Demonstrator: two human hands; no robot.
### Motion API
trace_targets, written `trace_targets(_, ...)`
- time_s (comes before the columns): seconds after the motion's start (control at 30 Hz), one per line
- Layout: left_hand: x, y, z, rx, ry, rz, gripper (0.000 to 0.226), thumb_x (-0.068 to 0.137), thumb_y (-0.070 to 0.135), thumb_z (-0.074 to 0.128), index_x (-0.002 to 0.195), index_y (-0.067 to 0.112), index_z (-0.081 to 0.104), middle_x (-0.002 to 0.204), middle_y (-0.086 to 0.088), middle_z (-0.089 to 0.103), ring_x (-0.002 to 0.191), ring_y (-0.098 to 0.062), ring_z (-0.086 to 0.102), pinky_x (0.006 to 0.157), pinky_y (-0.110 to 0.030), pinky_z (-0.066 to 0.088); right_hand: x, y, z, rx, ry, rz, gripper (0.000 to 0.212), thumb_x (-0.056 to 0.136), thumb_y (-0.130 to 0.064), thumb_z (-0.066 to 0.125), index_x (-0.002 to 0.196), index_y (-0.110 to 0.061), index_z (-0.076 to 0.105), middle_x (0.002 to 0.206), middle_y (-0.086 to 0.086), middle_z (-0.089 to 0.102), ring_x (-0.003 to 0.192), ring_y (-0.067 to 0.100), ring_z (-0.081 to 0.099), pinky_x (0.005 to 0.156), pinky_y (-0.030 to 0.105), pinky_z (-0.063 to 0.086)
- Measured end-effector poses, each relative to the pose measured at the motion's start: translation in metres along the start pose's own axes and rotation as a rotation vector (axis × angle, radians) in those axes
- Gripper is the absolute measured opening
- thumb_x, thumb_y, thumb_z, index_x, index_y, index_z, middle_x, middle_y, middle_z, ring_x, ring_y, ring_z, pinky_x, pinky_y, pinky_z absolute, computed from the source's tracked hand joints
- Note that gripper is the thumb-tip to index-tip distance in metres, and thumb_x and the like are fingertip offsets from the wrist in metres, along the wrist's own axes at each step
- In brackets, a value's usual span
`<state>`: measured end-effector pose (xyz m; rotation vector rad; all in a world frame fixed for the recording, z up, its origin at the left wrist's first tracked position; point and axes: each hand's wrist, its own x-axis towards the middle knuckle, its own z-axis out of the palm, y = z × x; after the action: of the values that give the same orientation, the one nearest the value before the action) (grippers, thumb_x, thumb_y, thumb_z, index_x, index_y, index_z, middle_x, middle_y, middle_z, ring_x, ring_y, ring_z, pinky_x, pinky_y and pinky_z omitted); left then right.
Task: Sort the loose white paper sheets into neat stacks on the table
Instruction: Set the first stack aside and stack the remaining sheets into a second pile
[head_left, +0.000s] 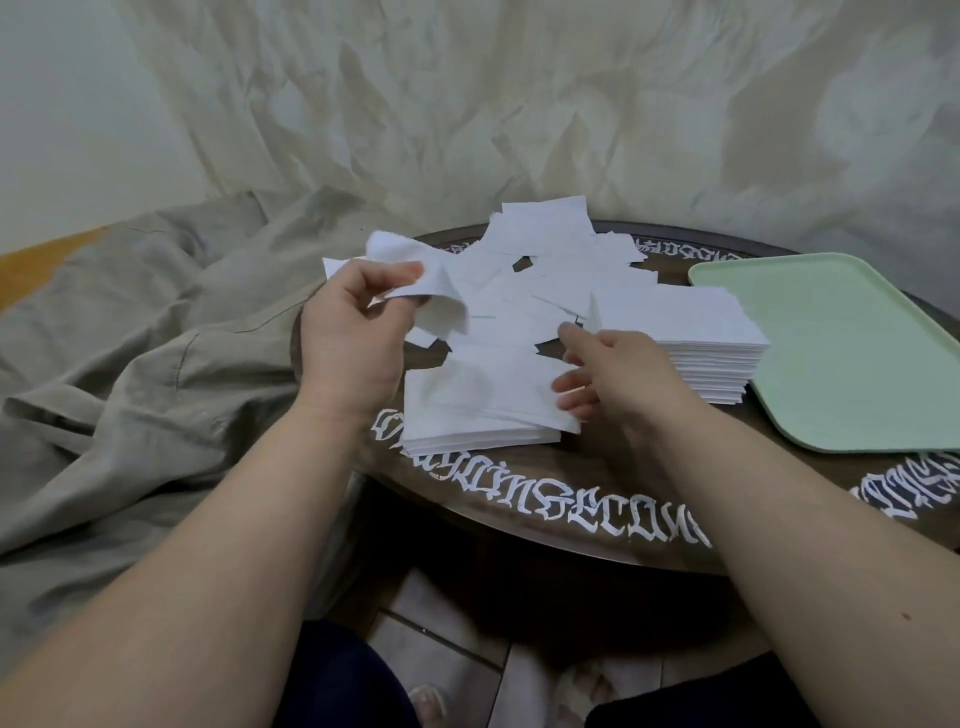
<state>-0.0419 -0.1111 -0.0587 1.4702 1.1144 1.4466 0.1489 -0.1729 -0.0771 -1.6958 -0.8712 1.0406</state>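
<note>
sorting paper sheets at a round table, seen from the head camera.

the left hand (358, 332) is raised over the table's left edge, thumb and curled fingers pinching a bent white sheet (415, 275) that droops to the right of the grip. the right hand (618, 379) lies low with its fingers extended and relaxed, tips touching the right edge of the near stack (478, 405); it grasps nothing. a taller stack (696, 332) stands just right of that hand. loose sheets (550, 254) are scattered beyond both hands, towards the far rim. all rest on the dark table (597, 483) with white lettering. a pale green tray (841, 353) sits at the right, beside the taller stack; grey cloth (156, 332) lies to the left.
</note>
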Motion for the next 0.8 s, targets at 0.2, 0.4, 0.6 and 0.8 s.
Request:
trace_targets(0.2,-0.001,0.001,0.003,-0.258,-0.148,-0.132,0.021,0.087,0.002,0.064,0.074,0.019,0.06,0.114,0.003,0.066,0.091,-0.021,0.071,0.072,-0.029,0.055,0.006,0.005,0.008,0.436,-0.316,0.288,0.056,0.092,-0.055,0.048,0.123,-0.008,0.046,0.114,0.023,0.061,0.085,0.035,0.071,0.077,0.043,0.057)
trace_targets(0.4,-0.006,-0.015,-0.003,-0.093,-0.331,-0.247,0.024,0.077,-0.002,0.069,0.067,0.019,0.066,0.102,0.001,0.071,0.09,-0.022,0.071,0.09,-0.043,0.053,0.008,0.002,0.007,0.651,-0.199,0.187,0.024,0.094,-0.027,0.057,0.106,-0.007,0.054,0.104,0.016,0.063,0.083,0.027,0.068,0.074,0.036,0.056)
trace_targets(0.6,-0.007,-0.02,-0.002,0.034,-0.357,-0.255,0.033,0.086,-0.011,0.048,0.07,0.013,0.063,0.099,-0.003,0.072,0.092,-0.02,0.07,0.082,-0.033,0.053,0.01,0.009,0.002,0.577,-0.096,0.123,0.014,0.084,0.009,0.061,0.091,-0.003,0.059,0.088,0.013,0.062,0.078,0.024,0.063,0.069,0.033,0.059)
trace_targets(0.8,-0.003,-0.018,0.005,0.302,-0.247,-0.06,0.007,0.081,0.022,0.065,0.075,0.019,0.067,0.08,-0.005,0.069,0.074,-0.014,0.061,0.075,-0.038,0.051,0.008,0.012,-0.003,0.015,0.09,-0.104,0.004,0.083,-0.003,0.064,0.085,-0.007,0.063,0.083,0.007,0.065,0.071,0.019,0.065,0.075,0.037,0.056)
